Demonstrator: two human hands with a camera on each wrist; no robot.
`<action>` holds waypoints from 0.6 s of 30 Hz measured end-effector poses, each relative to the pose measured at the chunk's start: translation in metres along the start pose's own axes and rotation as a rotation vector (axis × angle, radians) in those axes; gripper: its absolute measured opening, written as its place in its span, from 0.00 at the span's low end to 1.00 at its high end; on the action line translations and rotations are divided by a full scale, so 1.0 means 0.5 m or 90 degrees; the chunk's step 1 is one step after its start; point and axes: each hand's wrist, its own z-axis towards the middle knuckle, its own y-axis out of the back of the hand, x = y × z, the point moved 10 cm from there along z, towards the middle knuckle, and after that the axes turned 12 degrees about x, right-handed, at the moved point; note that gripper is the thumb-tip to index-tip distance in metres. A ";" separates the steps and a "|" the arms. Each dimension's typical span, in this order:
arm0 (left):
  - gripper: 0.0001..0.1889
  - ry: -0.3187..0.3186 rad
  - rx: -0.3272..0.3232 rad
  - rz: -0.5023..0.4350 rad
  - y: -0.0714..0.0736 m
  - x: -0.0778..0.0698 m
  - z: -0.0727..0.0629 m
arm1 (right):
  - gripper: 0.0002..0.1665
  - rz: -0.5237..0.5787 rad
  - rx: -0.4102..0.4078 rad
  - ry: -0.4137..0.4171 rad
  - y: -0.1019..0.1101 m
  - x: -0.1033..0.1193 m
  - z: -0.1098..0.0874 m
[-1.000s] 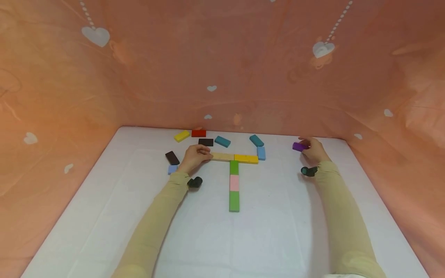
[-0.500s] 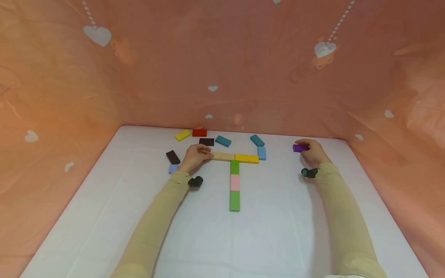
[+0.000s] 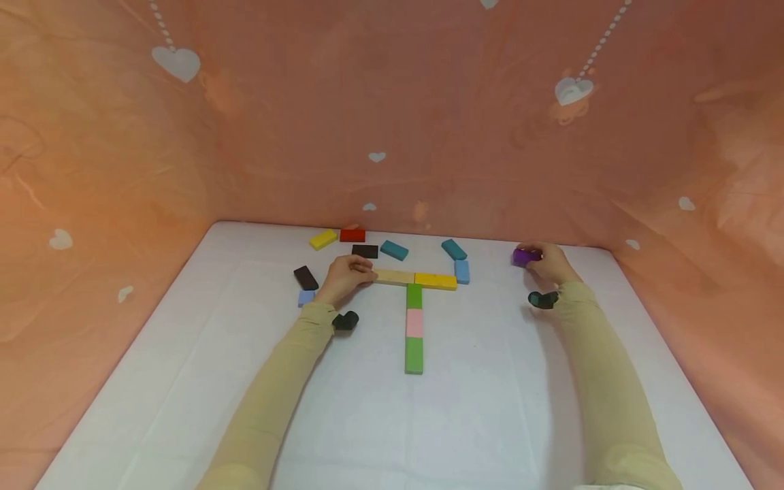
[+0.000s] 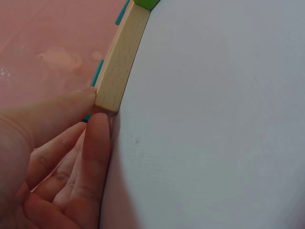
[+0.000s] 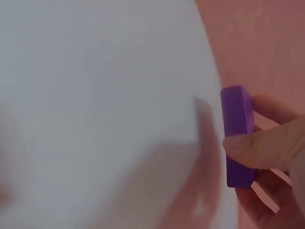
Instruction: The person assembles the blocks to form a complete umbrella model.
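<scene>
T-shaped layout of flat rectangular blocks (image 3: pixel 414 294) lies before me on the white-covered table (image 3: pixel 478 408). At far left, a dark brown block (image 3: pixel 305 278) sits just beside a pale blue block (image 3: pixel 305 299), with a bright yellow block (image 3: pixel 322 239) farther back. My left hand (image 3: pixel 343 279) comes next, its thumb and a fingertip at the outer end of the natural-wood block (image 3: pixel 395 277); I cannot tell whether they pinch it or only touch it. Behind lie a red block (image 3: pixel 352 235), a black block (image 3: pixel 365 252) and a teal block (image 3: pixel 394 250). Green, pink and green pieces form the stem, and a golden-yellow block (image 3: pixel 435 281) carries the crossbar on, close beside a light blue block (image 3: pixel 462 272). Rightmost, my right hand (image 3: pixel 551 263) pinches a purple block (image 3: pixel 523 258) between thumb and fingers, apparently off the table, judging by the separate shadow. Over the last half second that block has shifted slightly left and seems to have turned in my fingers, while my left hand and the T have stayed put. I judge the purple piece is being handled, well apart from the layout and not yet part of it.
</scene>
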 end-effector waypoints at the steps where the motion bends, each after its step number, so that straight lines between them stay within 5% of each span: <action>1: 0.16 0.001 0.002 -0.003 -0.001 0.000 0.000 | 0.24 0.011 0.002 -0.006 0.000 0.007 0.001; 6: 0.15 0.006 0.007 -0.022 -0.003 0.004 0.000 | 0.27 0.037 0.015 -0.029 -0.002 0.050 0.012; 18: 0.15 0.011 0.003 -0.026 -0.001 0.004 0.001 | 0.24 -0.052 0.011 0.124 -0.028 0.189 0.073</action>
